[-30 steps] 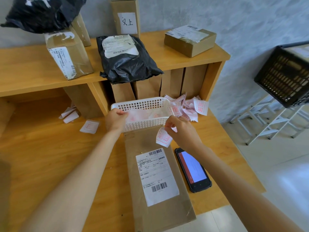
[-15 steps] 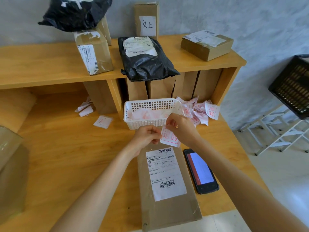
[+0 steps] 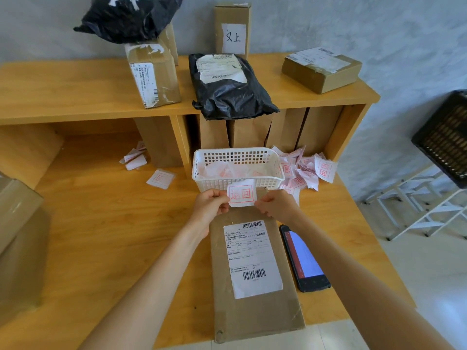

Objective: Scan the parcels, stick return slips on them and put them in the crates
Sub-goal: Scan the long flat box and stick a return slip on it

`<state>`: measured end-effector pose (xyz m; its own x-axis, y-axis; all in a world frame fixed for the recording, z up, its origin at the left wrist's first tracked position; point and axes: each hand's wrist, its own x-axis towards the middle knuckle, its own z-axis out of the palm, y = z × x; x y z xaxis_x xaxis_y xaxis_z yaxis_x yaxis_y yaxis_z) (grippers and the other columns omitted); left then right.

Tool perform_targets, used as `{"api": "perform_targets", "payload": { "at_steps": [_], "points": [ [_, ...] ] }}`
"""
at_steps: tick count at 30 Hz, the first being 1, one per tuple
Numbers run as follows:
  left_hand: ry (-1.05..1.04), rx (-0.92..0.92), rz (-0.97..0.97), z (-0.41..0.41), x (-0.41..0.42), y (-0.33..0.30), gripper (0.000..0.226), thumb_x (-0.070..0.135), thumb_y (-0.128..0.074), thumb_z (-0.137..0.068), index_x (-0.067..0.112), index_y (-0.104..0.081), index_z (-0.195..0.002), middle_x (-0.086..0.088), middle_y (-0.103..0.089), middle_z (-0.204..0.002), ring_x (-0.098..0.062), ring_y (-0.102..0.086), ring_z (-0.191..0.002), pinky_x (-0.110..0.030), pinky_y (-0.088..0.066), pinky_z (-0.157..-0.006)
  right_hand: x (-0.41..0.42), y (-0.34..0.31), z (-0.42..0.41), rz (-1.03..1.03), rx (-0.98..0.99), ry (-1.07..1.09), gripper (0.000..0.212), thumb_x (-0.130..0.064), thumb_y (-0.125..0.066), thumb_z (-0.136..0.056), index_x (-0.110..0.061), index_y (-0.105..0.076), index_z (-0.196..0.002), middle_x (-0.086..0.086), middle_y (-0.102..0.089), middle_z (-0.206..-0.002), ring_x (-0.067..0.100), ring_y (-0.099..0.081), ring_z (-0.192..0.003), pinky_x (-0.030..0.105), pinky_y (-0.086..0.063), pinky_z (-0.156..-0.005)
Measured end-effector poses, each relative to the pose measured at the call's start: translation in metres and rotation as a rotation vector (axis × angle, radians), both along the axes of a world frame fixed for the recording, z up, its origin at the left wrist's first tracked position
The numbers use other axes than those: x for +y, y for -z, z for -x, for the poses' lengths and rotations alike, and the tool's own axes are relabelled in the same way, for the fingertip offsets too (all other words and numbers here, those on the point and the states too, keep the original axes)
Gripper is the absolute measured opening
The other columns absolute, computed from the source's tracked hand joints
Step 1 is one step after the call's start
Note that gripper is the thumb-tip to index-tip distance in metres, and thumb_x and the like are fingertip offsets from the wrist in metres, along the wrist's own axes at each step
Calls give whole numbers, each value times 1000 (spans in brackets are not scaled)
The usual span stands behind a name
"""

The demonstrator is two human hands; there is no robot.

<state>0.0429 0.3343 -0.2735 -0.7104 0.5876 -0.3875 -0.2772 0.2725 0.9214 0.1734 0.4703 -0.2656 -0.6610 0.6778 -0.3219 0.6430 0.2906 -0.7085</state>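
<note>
- Both hands meet at the centre of the head view: the left hand [image 3: 211, 207] pinches the left edge of a return slip [image 3: 241, 196] and the right hand [image 3: 276, 206] pinches its right edge, fingers curled onto the paper and holding it flat and face-up.
- Held that way, the slip hangs just above the far end of the flat brown parcel [image 3: 255, 269], in front of the white basket [image 3: 237, 168] at 12 o'clock from the hands.
- My reading is that the step in hand is peeling or readying the slip for sticking; to do it well, keep it taut between the two pinches, lay one edge down on bare cardboard above the shipping label [image 3: 252, 258], and smooth across so no barcode gets covered and no crease forms.
- Looks: the slip is a small white rounded rectangle with a red boxed stamp of two characters; the parcel is long, thin and kraft-brown, lying lengthwise on the tabletop [image 3: 101, 236].
- A handheld scanner [image 3: 304, 258] with a lit screen lies just beside the parcel at 3 o'clock.
- Loose slips [image 3: 305, 170] are heaped at 1 o'clock, and a black crate [image 3: 444, 137] stands well apart at 2 o'clock.
</note>
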Motion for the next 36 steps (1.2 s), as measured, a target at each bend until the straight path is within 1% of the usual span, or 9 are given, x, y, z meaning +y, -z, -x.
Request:
{"api": "perform_targets", "payload": {
  "at_steps": [4,9,11,15,19,23,30,33,36],
  "points": [
    [4,-21,-2,-1,0,3,5,0,-61,-90,2,-65,-91,-10,-69,-88,-15,-62,-75,-26,-55,-72,-3,4,5,21,-13,57,19,-25,-66,-90,-10,-65,-78,5,-68,-82,15,-58,-72,34,-52,-79],
    [25,40,54,-2,1,4,5,-1,-63,-88,3,-63,-91,-6,-67,-85,-13,-61,-72,-22,-54,-69,-4,10,8,29,-75,69,19,-23,-67,-88,-8,-63,-77,9,-68,-80,17,-58,-69,37,-55,-77],
    [47,87,90,-3,2,5,15,-2,-67,-85,2,-60,-98,-6,-67,-88,-11,-61,-72,-19,-51,-63,-5,12,9,-16,-128,61,21,-23,-66,-86,-10,-59,-71,9,-66,-77,19,-57,-68,36,-54,-70],
    [80,202,172,-7,5,12,29,-2,-74,-78,6,-55,-98,-4,-63,-88,-14,-60,-75,-21,-48,-60,-9,12,11,-110,-232,60,30,-23,-63,-87,-16,-46,-63,0,-53,-66,16,-50,-59,25,-37,-50],
    [132,366,254,-11,8,14,32,0,-77,-76,14,-50,-88,2,-59,-80,-12,-58,-72,-21,-44,-61,-13,12,13,-185,-289,41,24,-24,-60,-89,-15,-49,-69,-1,-53,-69,15,-50,-59,24,-34,-47],
    [157,464,300,-14,10,17,36,-1,-77,-76,18,-47,-84,0,-61,-85,-15,-61,-79,-17,-42,-57,-16,13,14,-244,-330,20,18,-24,-58,-90,-13,-51,-77,-1,-50,-70,14,-47,-58,24,-32,-46],
    [159,594,434,-11,8,14,38,14,-82,-75,14,-49,-94,3,-53,-97,-14,-52,-88,-15,-30,-53,-15,13,10,-291,-327,2,27,-33,-60,-89,-15,-49,-73,-1,-52,-71,19,-54,-69,24,-34,-47],
    [179,645,421,-9,3,16,32,13,-78,-79,14,-51,-95,3,-53,-100,-13,-51,-90,-13,-31,-56,-14,12,5,-340,-301,-32,24,-34,-58,-91,-14,-51,-79,-2,-53,-73,19,-54,-70,24,-33,-47],
    [218,828,325,-12,-4,19,14,8,-68,-86,12,-56,-91,0,-58,-104,-13,-53,-89,-14,-38,-65,-17,19,1,-574,-86,-76,10,-20,-57,-91,-11,-56,-88,3,-59,-86,21,-55,-80,26,-38,-54]
  ]
}}
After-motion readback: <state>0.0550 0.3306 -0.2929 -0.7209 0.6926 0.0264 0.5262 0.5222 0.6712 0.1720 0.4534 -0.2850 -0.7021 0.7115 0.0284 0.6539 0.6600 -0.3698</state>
